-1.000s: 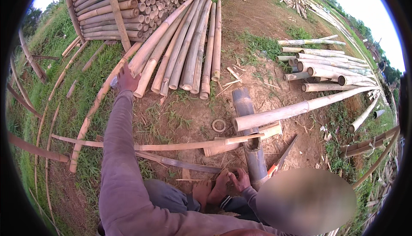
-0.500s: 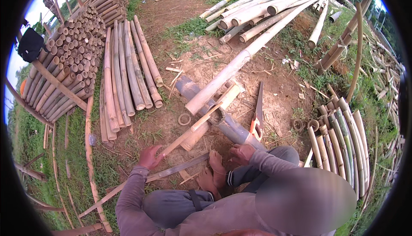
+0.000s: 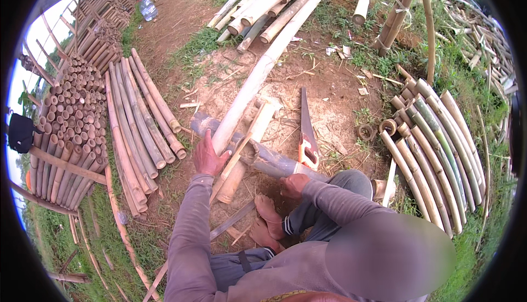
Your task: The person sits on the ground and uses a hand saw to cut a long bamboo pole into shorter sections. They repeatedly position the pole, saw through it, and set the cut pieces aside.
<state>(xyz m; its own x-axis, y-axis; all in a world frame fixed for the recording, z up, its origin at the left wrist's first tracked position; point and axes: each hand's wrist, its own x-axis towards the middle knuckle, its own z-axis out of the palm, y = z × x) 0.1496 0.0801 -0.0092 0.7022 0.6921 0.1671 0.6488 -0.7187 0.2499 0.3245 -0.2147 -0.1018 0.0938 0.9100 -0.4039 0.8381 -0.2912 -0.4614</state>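
My left hand (image 3: 208, 156) is wrapped round the near end of a long pale bamboo pole (image 3: 250, 90). The pole rests across a thick grey bamboo log (image 3: 274, 159) on the ground and reaches away to the far pile. My right hand (image 3: 295, 185) is closed beside the near side of that log, in front of my knee; what it holds, if anything, is hidden. A narrow bamboo slat (image 3: 235, 162) leans over the log just right of my left hand. Under it lies a shorter bamboo piece (image 3: 233, 184). A handsaw (image 3: 307, 126) with an orange handle lies beyond my right hand.
Cut bamboo lengths (image 3: 140, 132) lie in a row at left, beside a stacked pile (image 3: 71, 110). More cut pieces (image 3: 439, 159) lie at right. Long poles (image 3: 274, 0) are heaped at the far side. A bamboo post (image 3: 395, 14) stands far right; a water bottle (image 3: 147, 8) is far left.
My left hand has let go of the slat and moved up and forward onto the pale pole's end. My right hand has shifted slightly left and forward. The whole view has shifted.
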